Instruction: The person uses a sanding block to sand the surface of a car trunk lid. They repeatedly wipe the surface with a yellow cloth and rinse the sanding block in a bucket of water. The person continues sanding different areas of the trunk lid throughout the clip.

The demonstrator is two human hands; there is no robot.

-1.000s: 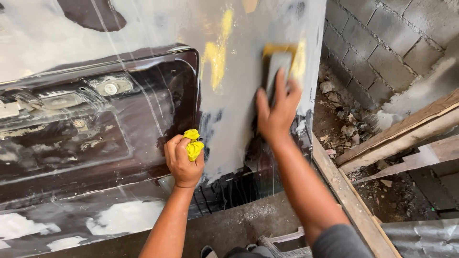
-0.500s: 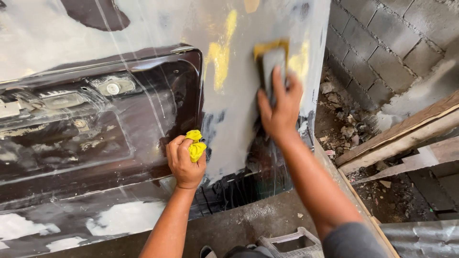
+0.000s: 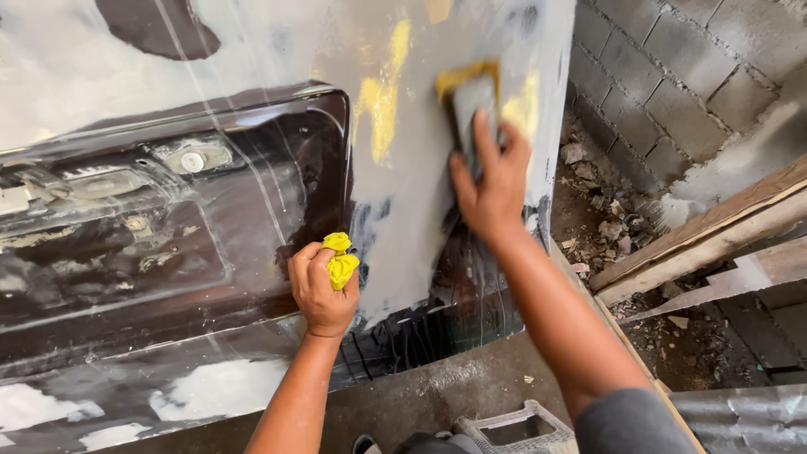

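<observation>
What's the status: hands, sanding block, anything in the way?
Right hand presses sanding block flat on grey panel. Left hand fisted on yellow rag. Nothing blocking.

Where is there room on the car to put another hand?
Free: the grey panel above the dark recess, and between the left hand with its yellow cloth and the right hand. Crowded: under the sanding block.

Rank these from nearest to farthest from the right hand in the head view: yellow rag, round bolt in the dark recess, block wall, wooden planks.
From the right hand:
1. Yellow rag, lower left, in the left hand.
2. Block wall, upper right, and wooden planks, right: too close to call.
3. Round bolt, far left in the recess.
</observation>
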